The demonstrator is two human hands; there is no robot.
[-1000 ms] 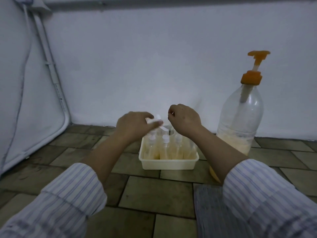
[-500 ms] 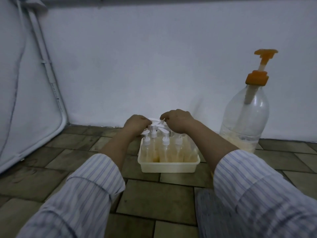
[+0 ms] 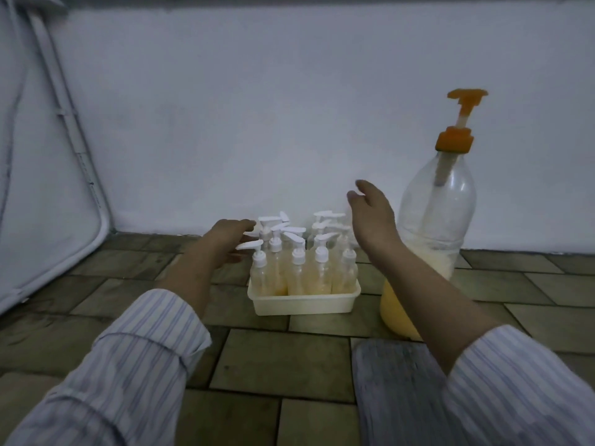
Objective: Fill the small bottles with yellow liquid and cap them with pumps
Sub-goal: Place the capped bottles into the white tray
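tray (image 3: 302, 304): capped yellow-filled small bottles (image 3: 297, 273) | large bottle (image 3: 431, 239): yellow liquid

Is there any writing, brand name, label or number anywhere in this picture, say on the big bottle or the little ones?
None can be read.
Big bottle: clear plastic, no label showing.
Small bottles: plain, with white pumps, no print visible.
Tray: bare.
Wall and floor tiles: no signs.

Both hands (image 3: 225, 241) (image 3: 372, 217) open, empty, outstretched
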